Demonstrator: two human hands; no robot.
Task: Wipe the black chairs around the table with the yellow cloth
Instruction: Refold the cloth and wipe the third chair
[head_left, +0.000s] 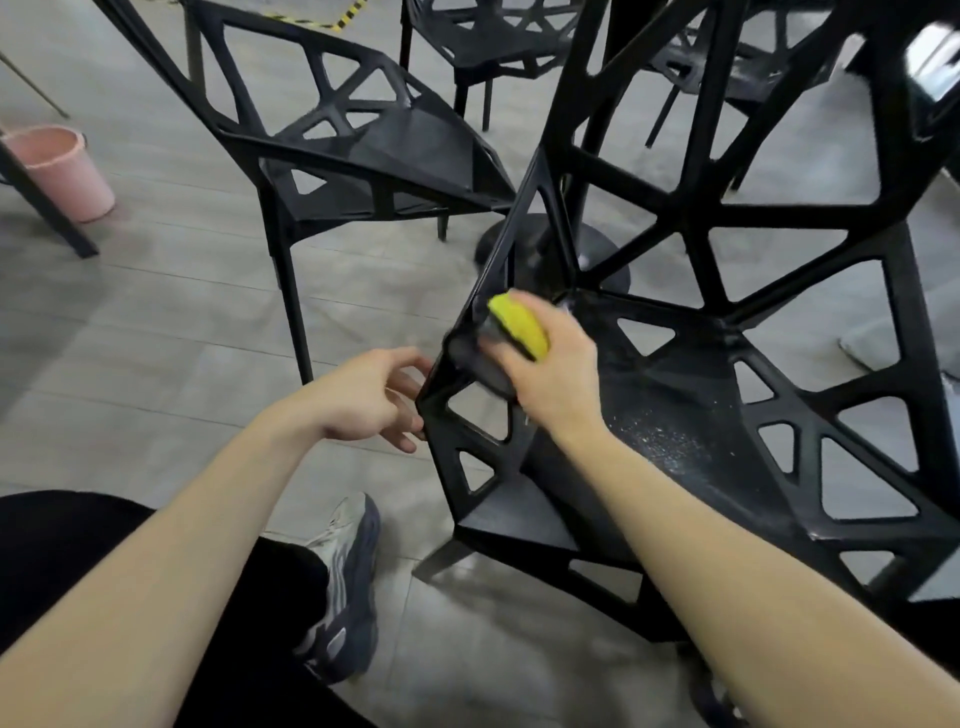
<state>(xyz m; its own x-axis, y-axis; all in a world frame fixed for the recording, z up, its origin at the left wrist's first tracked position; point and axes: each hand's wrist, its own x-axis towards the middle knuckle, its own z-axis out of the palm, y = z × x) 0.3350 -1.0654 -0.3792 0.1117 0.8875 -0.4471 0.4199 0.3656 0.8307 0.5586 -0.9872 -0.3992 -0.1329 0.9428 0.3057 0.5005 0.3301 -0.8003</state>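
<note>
A black lattice chair (691, 374) stands close in front of me, with white specks on its seat. My right hand (553, 364) is closed around the yellow cloth (519, 325) and presses it against the chair's left arm frame, where the image is blurred. My left hand (371, 400) is just left of that frame, fingers curled loosely at its outer corner, holding nothing. A second black chair (363, 150) stands further back on the left. Behind it are two more black chairs (488, 36), partly hidden.
A pink bucket (65, 169) sits on the grey floor at the far left beside a dark furniture leg (47, 208). The table's round black base (550, 249) shows behind the near chair. My shoe (343, 587) and dark trouser leg are below.
</note>
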